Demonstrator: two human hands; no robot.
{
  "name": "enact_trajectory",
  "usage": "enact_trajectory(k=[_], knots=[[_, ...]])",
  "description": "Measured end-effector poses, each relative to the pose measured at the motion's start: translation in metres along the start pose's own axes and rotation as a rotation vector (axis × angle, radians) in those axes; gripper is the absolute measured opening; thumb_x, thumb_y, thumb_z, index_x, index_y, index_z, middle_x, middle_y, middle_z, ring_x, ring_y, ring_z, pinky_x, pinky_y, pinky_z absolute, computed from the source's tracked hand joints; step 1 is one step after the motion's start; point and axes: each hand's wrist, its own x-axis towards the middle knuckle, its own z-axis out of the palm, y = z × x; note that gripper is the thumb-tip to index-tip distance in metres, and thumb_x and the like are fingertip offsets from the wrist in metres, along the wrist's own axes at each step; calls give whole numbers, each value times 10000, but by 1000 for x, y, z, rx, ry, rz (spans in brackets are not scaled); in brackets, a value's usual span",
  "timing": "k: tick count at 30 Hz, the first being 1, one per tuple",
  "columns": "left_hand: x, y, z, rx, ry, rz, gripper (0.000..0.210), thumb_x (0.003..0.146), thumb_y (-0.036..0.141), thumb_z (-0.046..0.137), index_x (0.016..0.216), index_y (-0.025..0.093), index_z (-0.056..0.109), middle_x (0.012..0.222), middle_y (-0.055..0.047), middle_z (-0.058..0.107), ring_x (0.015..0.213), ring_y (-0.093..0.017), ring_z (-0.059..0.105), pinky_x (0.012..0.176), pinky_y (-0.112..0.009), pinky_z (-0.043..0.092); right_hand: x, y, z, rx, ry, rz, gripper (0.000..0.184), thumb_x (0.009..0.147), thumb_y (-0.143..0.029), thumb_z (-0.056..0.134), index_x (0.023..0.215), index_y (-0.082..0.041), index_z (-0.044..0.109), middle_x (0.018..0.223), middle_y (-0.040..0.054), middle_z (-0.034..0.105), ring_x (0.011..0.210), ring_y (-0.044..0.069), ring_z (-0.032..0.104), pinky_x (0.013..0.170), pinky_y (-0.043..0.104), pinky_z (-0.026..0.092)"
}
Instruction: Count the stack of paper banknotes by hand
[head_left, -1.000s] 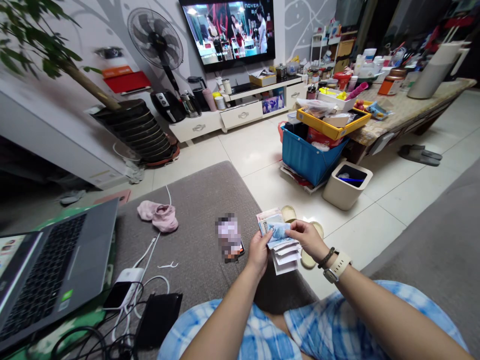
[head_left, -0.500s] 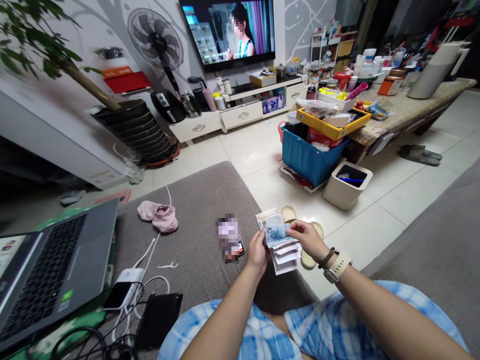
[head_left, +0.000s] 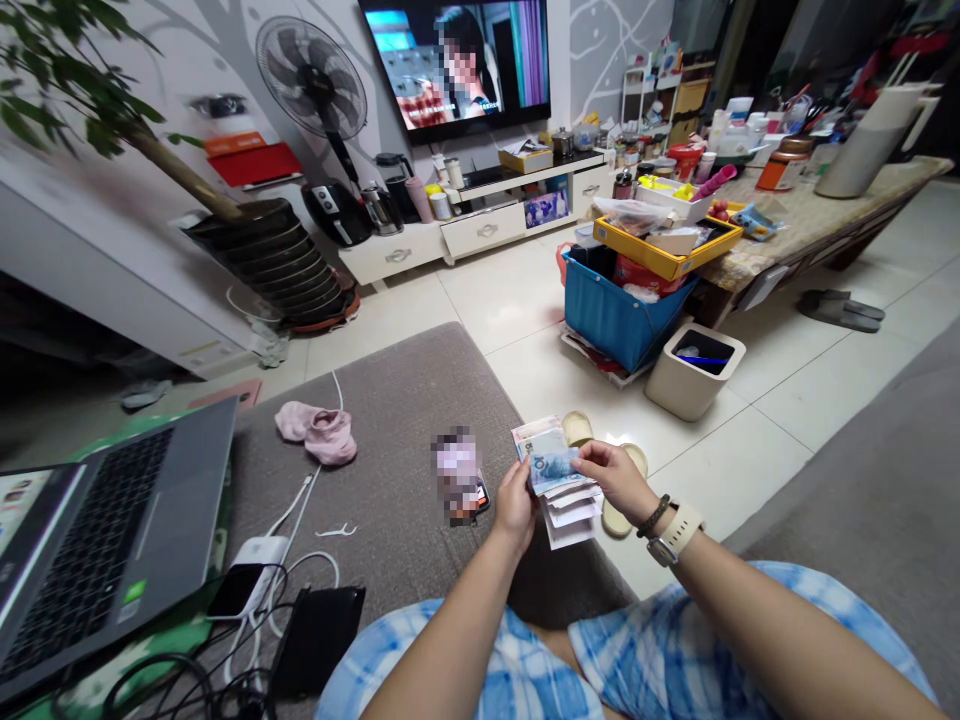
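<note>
Above my lap, a stack of banknotes (head_left: 551, 468) lies fanned, a blue note marked 10 on top and a pinkish one showing at the back. White folded paper slips (head_left: 571, 525) hang below the notes. My left hand (head_left: 515, 508) is closed on the left edge of the stack, thumb on top. At the right edge, my right hand (head_left: 613, 474) pinches the blue note between thumb and fingers. A phone (head_left: 472, 500), partly blurred out, rests on the grey cushioned seat (head_left: 405, 400) just left of my left hand.
Pink socks (head_left: 319, 432), white cables and a black pouch (head_left: 319, 640) lie on the seat. An open laptop (head_left: 112, 540) is at the left. Slippers (head_left: 619, 515), a beige bin (head_left: 694, 375) and a blue box (head_left: 622, 310) stand on the floor, near a cluttered table (head_left: 810, 220).
The picture on the television is different. Both hands and the banknotes stay in almost the same place.
</note>
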Motion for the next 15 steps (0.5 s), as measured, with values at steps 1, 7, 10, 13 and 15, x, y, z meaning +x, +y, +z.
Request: enact_trajectory(k=[1, 7, 10, 13, 15], knots=[[0, 0, 0, -3, 1, -4, 360, 615, 387, 809, 851, 148, 681, 881, -69, 746, 984, -263, 675, 840, -343, 506, 0, 0, 0, 1, -1, 0, 369, 606, -474, 794, 674, -180, 582, 636, -28, 568, 604, 124, 486, 593, 269, 379], [-1, 1, 1, -6, -10, -4, 340, 621, 374, 800, 839, 143, 679, 848, -65, 743, 949, -261, 683, 820, -340, 507, 0, 0, 0, -36, 1, -13, 385, 621, -517, 773, 671, -187, 580, 637, -23, 562, 609, 132, 487, 590, 274, 385], [-1, 1, 1, -5, -16, -6, 331, 628, 357, 790, 858, 143, 684, 839, -62, 743, 937, -256, 685, 812, -338, 507, 0, 0, 0, -37, 5, -14, 392, 610, -522, 777, 666, -187, 582, 637, -23, 562, 606, 129, 485, 589, 273, 383], [-1, 0, 1, -2, -12, -4, 317, 624, 338, 787, 855, 146, 687, 844, -59, 743, 933, -252, 685, 809, -335, 505, 1, 1, 0, -31, 9, -16, 396, 605, -528, 778, 668, -188, 584, 635, -25, 561, 604, 128, 485, 588, 272, 384], [-1, 0, 1, -1, -14, 0, 316, 622, 335, 787, 858, 149, 688, 845, -58, 743, 930, -252, 685, 809, -336, 504, 1, 2, 0, -33, 7, -20, 397, 609, -533, 774, 671, -190, 584, 634, -25, 565, 605, 130, 489, 588, 274, 389]])
